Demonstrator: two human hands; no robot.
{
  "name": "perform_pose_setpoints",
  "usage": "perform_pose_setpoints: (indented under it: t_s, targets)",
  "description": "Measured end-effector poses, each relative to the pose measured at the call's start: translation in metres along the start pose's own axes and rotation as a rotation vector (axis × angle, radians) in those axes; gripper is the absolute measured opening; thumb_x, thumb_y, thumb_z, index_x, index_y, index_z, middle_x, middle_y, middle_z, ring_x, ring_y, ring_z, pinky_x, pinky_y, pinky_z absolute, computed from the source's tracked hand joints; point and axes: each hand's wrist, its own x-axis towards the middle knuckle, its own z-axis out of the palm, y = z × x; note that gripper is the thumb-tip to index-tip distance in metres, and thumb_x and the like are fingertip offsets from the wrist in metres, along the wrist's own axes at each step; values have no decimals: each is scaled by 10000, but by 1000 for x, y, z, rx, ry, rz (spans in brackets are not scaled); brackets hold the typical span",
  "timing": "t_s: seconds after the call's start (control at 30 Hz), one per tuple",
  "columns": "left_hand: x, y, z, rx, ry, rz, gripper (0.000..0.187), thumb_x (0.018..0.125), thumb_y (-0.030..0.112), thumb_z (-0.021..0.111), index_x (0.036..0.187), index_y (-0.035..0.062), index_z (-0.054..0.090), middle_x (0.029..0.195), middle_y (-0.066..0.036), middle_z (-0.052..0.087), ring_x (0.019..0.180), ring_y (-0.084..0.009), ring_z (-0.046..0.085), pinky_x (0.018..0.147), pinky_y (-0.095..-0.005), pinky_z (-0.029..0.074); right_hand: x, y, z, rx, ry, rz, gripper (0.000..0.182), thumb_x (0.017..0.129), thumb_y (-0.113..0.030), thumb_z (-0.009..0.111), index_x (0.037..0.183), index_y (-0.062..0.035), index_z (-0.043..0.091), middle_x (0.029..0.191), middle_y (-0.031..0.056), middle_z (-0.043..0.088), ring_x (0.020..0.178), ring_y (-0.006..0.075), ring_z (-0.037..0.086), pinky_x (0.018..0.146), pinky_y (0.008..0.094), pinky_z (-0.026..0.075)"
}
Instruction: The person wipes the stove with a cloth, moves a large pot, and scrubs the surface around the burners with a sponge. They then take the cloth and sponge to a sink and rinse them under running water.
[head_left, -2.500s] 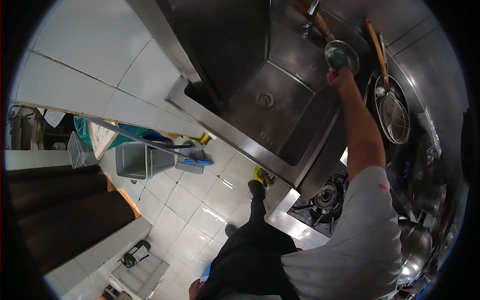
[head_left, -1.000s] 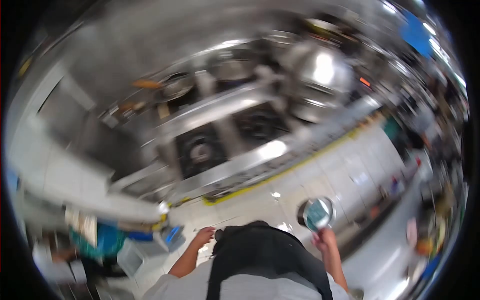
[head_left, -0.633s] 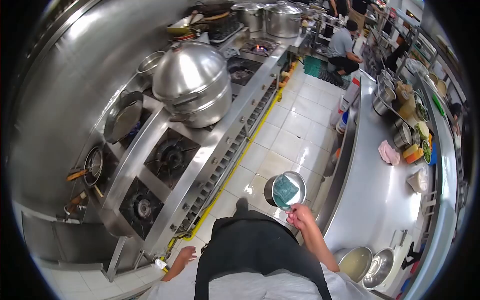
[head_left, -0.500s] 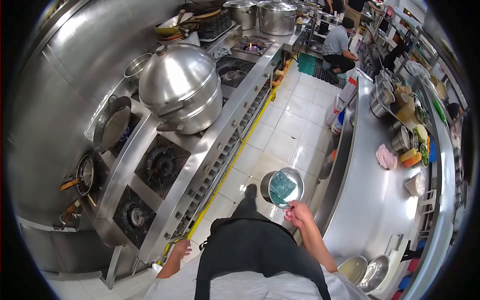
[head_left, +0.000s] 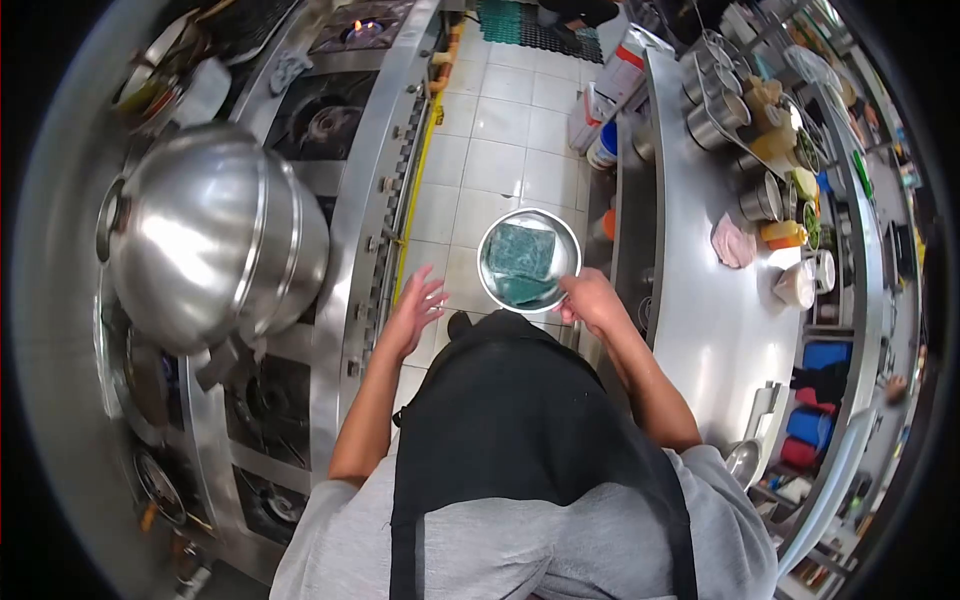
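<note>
My right hand (head_left: 592, 300) is closed on the near right edge of a round metal pot (head_left: 567, 247), held over the floor in front of my apron. Inside the pot lie a square green scouring pad (head_left: 522, 250) and another green piece (head_left: 525, 289) nearer to me. To the left of the pot, my left hand (head_left: 414, 308) is raised with its fingers apart, holding nothing. A big domed steel steamer pot (head_left: 205, 235) stands on the stove to my left.
The stove's steel front edge (head_left: 385, 190) runs along my left, with a lit burner (head_left: 362, 34) far up. On the right, a steel counter (head_left: 690, 330) bears a pink cloth (head_left: 734, 242), metal containers and bottles. Tiled floor (head_left: 490, 115) lies between. A person crouches near the green mat (head_left: 505, 22).
My view has turned downward and leftward. My left hand has risen from low beside the stove to near the pot. The pot, still in my right hand, appears closer to my body.
</note>
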Motion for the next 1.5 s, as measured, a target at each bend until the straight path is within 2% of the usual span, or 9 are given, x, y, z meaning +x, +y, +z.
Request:
perform_pose_setpoints:
  t_s: [0.27,0.3,0.43,0.53,0.67,0.83,1.1,1.33,1.5]
  targets:
    - [133,88,95,34,-225,48,795,950,369,596,1571,60,206,1502,-158,405,1387,-276,391,1146,-421,304,59,-93,-22,-327,-27,-151,354,867,-176,468,783,116,649,622,169,658,506,222,644,517,360,526]
    - [141,98,101,-26,-185,51,768,891,242,611,1540,15,269,1442,-138,457,1353,-248,419,1136,-381,319,83,-95,-30,-326,-80,-88,331,887,-192,506,921,97,662,662,182,671,541,254,663,587,387,543]
    - [194,123,110,-68,-54,69,742,875,225,602,1523,7,314,1431,-141,471,1340,-238,428,1136,-365,311,113,-153,-50,-617,281,-435,359,888,-256,648,1166,-30,632,814,193,688,816,362,685,775,451,528]
    - [242,144,119,37,23,263,766,877,232,603,1533,-6,289,1454,-152,453,1343,-236,422,1136,-352,303,156,-198,-72,-579,351,-878,305,864,-235,674,1103,-45,657,836,184,677,904,370,658,787,462,521]
    - [287,176,138,159,201,367,784,873,259,596,1530,-34,285,1478,-171,429,1358,-230,406,1142,-321,281,218,-251,-81,-980,-77,-1007,283,829,-245,710,995,-21,670,851,167,692,896,363,661,800,455,519]
    - [322,218,163,15,327,388,738,864,245,581,1497,-41,332,1414,-160,485,1313,-226,438,1115,-323,311,303,-299,-66,-1273,-235,-1060,195,780,-181,692,906,-36,656,826,199,702,908,312,681,827,427,498]
    - [364,245,118,-266,551,404,690,865,234,568,1483,-8,379,1389,-148,511,1301,-227,452,1107,-332,325,379,-371,-29,-993,-418,-1365,106,747,-116,651,833,-53,646,752,136,657,775,347,653,747,442,515]
    - [408,273,49,-329,599,426,739,883,286,599,1505,-11,333,1391,-164,507,1281,-242,480,1091,-335,358,435,-440,34,-637,-560,-1063,123,815,-111,595,809,-6,659,726,150,627,704,292,646,651,395,498]
    - [418,311,20,-518,641,373,825,886,331,607,1540,-16,244,1437,-195,458,1314,-268,457,1095,-337,351,483,-497,74,-524,-698,-489,166,906,-176,575,925,-30,653,753,-27,562,709,88,512,650,240,419]
